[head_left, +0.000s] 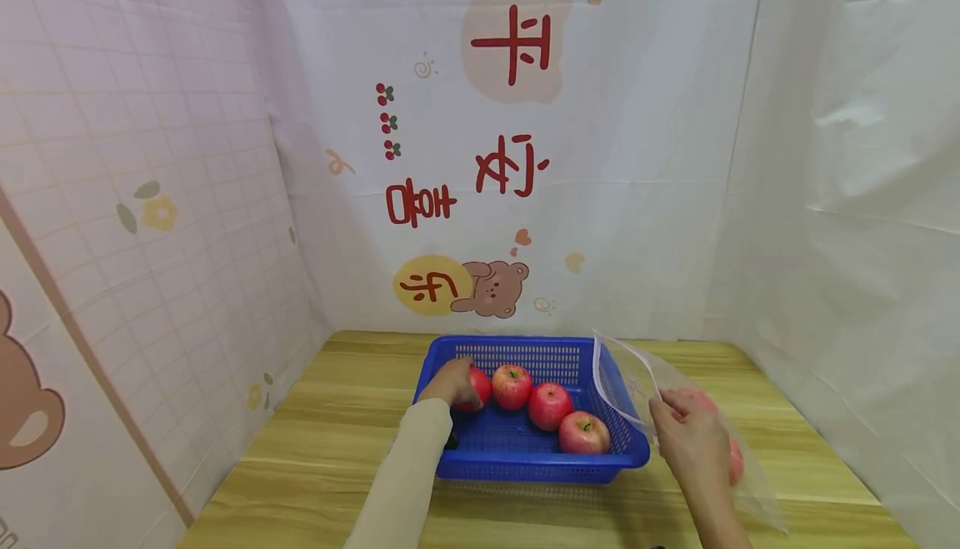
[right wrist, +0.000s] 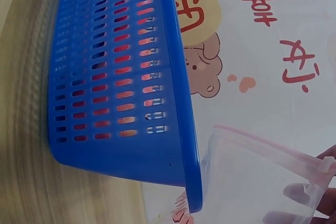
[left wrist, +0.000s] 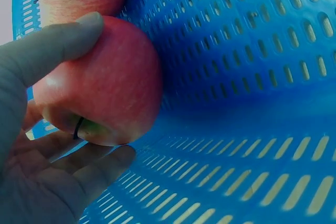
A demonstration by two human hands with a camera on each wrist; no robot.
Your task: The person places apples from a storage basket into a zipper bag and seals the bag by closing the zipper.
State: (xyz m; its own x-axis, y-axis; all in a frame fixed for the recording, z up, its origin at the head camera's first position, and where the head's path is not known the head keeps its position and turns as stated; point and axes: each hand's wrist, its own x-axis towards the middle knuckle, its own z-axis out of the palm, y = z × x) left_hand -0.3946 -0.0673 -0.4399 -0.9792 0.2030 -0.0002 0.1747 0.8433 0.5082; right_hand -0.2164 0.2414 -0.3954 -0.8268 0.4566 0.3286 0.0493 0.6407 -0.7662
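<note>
My left hand (head_left: 450,381) reaches into the left side of a blue plastic basket (head_left: 536,459) and grips a red apple (head_left: 478,388). In the left wrist view, the thumb lies over this apple (left wrist: 118,77) and the fingers pass beneath it, near its stem. Several more apples sit in the basket, among them one at the front right (head_left: 584,433). To the right, my right hand (head_left: 693,441) pinches the rim of a clear zip bag (head_left: 757,495), its mouth spread toward the basket. Red apples (head_left: 736,459) show inside the bag, partly hidden by that hand.
The basket stands on a wood-grain table (head_left: 322,449). White printed cloth (head_left: 637,157) hangs behind and on both sides of the table. A small dark object (head_left: 452,439) shows beside the left sleeve in the basket, mostly hidden.
</note>
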